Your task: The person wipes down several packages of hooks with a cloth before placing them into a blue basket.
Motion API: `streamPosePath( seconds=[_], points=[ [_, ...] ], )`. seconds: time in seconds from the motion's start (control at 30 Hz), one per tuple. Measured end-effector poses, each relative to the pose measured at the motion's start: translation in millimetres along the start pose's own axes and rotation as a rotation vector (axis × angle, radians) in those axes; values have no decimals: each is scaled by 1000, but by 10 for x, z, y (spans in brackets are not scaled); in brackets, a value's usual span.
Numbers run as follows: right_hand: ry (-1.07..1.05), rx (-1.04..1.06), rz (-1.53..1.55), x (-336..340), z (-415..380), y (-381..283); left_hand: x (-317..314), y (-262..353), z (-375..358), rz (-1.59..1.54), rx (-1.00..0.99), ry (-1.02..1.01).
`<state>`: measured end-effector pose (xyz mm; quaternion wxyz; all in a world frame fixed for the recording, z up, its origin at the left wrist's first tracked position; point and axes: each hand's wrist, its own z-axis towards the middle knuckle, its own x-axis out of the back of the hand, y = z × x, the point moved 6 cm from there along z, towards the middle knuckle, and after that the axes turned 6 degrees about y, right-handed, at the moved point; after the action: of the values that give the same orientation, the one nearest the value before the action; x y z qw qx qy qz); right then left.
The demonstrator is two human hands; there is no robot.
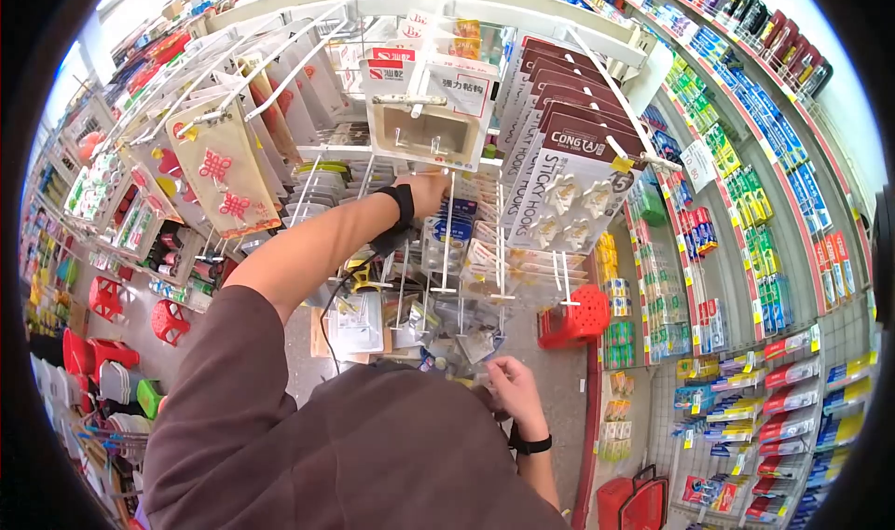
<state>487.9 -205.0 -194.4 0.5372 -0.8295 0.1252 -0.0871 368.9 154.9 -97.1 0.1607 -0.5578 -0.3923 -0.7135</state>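
Note:
My left hand reaches in among the hanging packs below the clear-fronted hook pack; its fingers are mostly hidden behind packs and hook rods. Blue cards hang just right of and below it. My right hand is low, near my body, with its fingers bent together at the edge of a small clear packet. Whether the fingers grip this packet is too small to make out. White "Sticky Hooks" packs hang to the right, above my right hand.
Metal hook rods stick out toward me. Red-patterned packs hang at the left. A red perforated stool stands right of the rack, and a red basket is at the lower right. Stocked shelves line the right side.

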Motion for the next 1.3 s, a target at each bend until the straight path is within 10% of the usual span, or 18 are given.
streamPosePath(
  seconds=[0.5, 0.87, 0.97, 1.1, 1.3],
  points=[
    [38, 3, 0, -46, 0, 62, -853, -678, 544, -212, -69, -38],
    [121, 40, -58, 38, -45, 2, -90, 24, -230, -165, 59, -121],
    [144, 38, -76, 89, -44, 52, -53, 132, -466, -104, -195, 54],
    [109, 27, -49, 17, -11, 2, 195, 452, -878, -165, -39, -237],
    [-115, 140, -67, -114, -27, 8, 907, 948, -1632, -147, -221, 52]
  ],
)
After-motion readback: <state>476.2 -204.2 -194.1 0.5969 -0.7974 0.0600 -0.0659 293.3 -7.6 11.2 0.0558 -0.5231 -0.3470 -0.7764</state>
